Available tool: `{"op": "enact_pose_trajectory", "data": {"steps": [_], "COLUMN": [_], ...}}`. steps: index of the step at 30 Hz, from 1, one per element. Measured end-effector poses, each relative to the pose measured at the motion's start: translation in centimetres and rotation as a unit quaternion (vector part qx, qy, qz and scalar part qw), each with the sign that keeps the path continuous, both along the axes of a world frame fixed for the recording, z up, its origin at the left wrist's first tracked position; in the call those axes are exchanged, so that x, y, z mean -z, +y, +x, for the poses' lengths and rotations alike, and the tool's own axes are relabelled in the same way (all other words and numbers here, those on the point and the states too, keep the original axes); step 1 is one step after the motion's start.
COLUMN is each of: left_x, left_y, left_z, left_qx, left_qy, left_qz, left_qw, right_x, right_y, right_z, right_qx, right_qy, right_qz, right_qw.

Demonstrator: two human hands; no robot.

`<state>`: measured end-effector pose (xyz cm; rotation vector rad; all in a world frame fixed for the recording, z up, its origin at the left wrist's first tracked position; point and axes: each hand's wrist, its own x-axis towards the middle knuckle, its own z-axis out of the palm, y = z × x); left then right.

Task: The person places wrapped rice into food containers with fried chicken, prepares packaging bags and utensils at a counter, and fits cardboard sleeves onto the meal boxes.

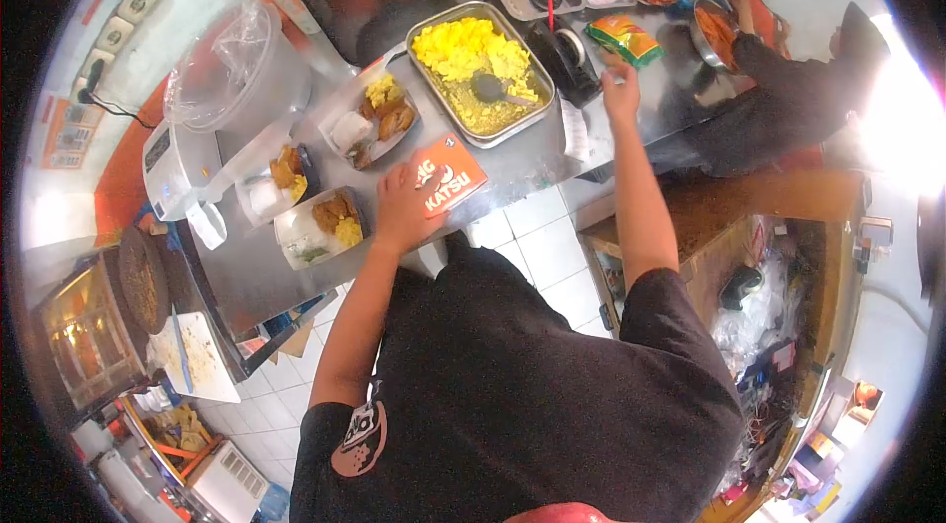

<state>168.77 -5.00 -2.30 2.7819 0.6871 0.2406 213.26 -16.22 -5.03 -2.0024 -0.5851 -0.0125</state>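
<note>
My left hand (402, 209) is closed on the left side of an orange takeaway box (451, 174) with KATSU lettering, at the front edge of the steel counter. My right hand (620, 89) reaches forward with fingers apart and nothing visible in them. It is just right of a black tape dispenser (579, 79) and in front of a green and yellow packet (631, 38). A paper slip (574, 129) lies below the dispenser. Behind the orange box stands a metal tray (480, 139) of yellow scrambled egg, with a dark-headed spoon (487, 86) in it.
Three open boxes of rice and fried food, including one box (320, 229) at the front, stand left on the counter (236, 277). Farther left are a large clear bin (222, 79) and a white machine (175, 168). At right, a co-worker (778, 109) holds a metal bowl (711, 35).
</note>
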Motion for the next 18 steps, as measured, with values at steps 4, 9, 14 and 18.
{"op": "enact_pose_trajectory", "data": {"steps": [4,9,14,18], "left_x": [-0.1,0.3,0.2,0.6], "left_y": [-0.1,0.2,0.0,-0.1], "left_z": [0.2,0.2,0.2,0.4], "left_qx": [-0.012,-0.003,-0.011,-0.025], "left_qy": [-0.001,-0.038,-0.032,-0.046], "left_qz": [-0.001,0.003,-0.008,-0.002], "left_qw": [1.000,0.999,0.999,0.999], "right_x": [-0.2,-0.8,-0.4,4.3], "right_y": [1.8,0.5,-4.1,-4.4], "right_z": [4.2,4.8,1.2,2.7], "right_qx": [-0.122,-0.079,-0.030,-0.080], "right_qy": [0.253,0.475,0.375,0.253], "right_qz": [-0.074,0.183,0.111,-0.030], "right_qw": [0.957,0.857,0.920,0.964]}}
